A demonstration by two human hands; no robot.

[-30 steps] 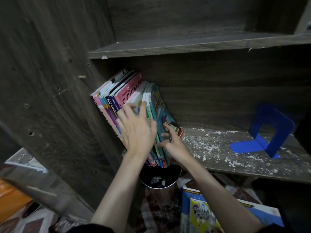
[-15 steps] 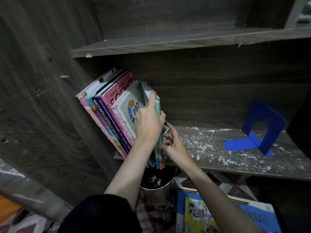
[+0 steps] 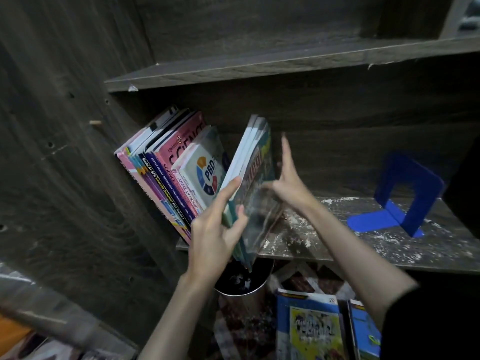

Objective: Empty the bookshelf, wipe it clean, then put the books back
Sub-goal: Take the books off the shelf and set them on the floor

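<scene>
books (image 3: 259,162) are leaning away from the row (image 3: 166,172); left grip (image 3: 210,235) is clasping them, right grip (image 3: 288,183) is pressing them, fingers straight.

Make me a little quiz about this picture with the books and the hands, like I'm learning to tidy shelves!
1. True or false: the blue bookend touches the row of leaning books.
2. The left grip and right grip both touch the tilted bundle. Which one curls round it? A left, B right, C both.
3. Fill in: the big word on the pink book is ____.
Key: 1 false, it stands apart on the shelf. 2 A; the right one presses with straight fingers. 3 SCIENCE.
</scene>
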